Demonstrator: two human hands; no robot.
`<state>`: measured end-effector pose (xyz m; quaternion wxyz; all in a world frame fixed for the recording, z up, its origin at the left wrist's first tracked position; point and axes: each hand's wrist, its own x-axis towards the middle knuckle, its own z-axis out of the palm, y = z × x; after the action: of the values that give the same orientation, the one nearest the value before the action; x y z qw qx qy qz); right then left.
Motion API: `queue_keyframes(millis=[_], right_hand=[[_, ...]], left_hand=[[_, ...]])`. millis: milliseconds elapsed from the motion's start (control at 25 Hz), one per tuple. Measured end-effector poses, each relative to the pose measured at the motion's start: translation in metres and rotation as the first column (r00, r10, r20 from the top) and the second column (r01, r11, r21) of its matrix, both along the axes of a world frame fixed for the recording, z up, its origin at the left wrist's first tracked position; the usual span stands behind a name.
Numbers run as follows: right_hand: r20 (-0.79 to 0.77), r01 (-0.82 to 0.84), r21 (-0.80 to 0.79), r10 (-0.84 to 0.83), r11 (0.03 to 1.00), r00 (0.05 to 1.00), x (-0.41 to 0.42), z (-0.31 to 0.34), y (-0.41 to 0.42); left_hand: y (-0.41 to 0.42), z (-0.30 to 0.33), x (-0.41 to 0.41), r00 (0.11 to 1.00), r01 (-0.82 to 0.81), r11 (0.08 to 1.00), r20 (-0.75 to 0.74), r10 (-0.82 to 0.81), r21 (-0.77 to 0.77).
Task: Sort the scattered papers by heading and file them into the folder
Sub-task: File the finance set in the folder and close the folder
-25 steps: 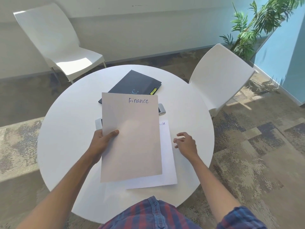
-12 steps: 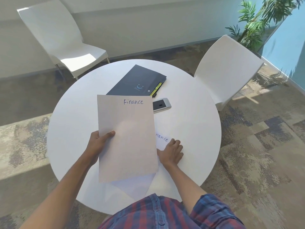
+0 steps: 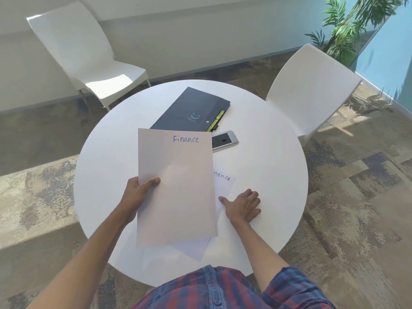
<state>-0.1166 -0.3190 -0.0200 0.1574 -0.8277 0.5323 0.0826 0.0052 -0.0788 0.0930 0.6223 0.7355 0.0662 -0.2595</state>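
My left hand (image 3: 139, 197) pinches the left edge of a "Finance" sheet (image 3: 176, 188) raised just this side of the dark folder (image 3: 191, 110), while my right hand (image 3: 243, 206), fingers loosely bent, presses a second Finance paper (image 3: 224, 186) onto the table (image 3: 267, 157) beside it.

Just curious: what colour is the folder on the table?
Dark navy folder, with a small light-blue smile mark; head view.

The round table (image 3: 256, 197) is white, as are both chairs (image 3: 89, 63). The folder (image 3: 185, 108) is dark navy with a pale blue smile mark and yellow tabs. White sheets (image 3: 176, 197) carry blue handwriting. The shirt (image 3: 211, 291) is red-and-blue plaid; the carpet (image 3: 356, 197) is mottled tan, grey and brown.
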Motion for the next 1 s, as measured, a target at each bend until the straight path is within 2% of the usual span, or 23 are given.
queue_keyframes(millis=[280,400,560,760,1000], right_hand=[[0.058,-0.001,0.115,-0.006,0.993,0.998,0.013,-0.004,0.004],[0.103,-0.006,0.094,-0.004,0.996,0.995,0.016,0.0,0.013],[0.059,-0.12,0.041,0.117,0.992,0.991,0.01,-0.005,0.033],[0.102,-0.19,0.124,0.177,0.974,0.979,0.011,-0.009,0.024],[0.045,0.007,0.139,-0.013,0.99,0.999,0.019,0.005,0.005]], left_hand=[[0.004,0.0,0.005,1.0,0.03,1.0,-0.002,-0.03,0.004],[0.007,0.0,0.005,1.0,0.03,0.999,-0.002,-0.03,0.012],[0.011,-0.001,0.004,1.0,0.021,1.0,-0.002,-0.021,0.014],[0.01,-0.005,0.004,1.0,0.022,1.0,-0.013,-0.022,0.014],[0.005,-0.01,0.005,0.999,0.038,0.999,-0.029,-0.038,0.007]])
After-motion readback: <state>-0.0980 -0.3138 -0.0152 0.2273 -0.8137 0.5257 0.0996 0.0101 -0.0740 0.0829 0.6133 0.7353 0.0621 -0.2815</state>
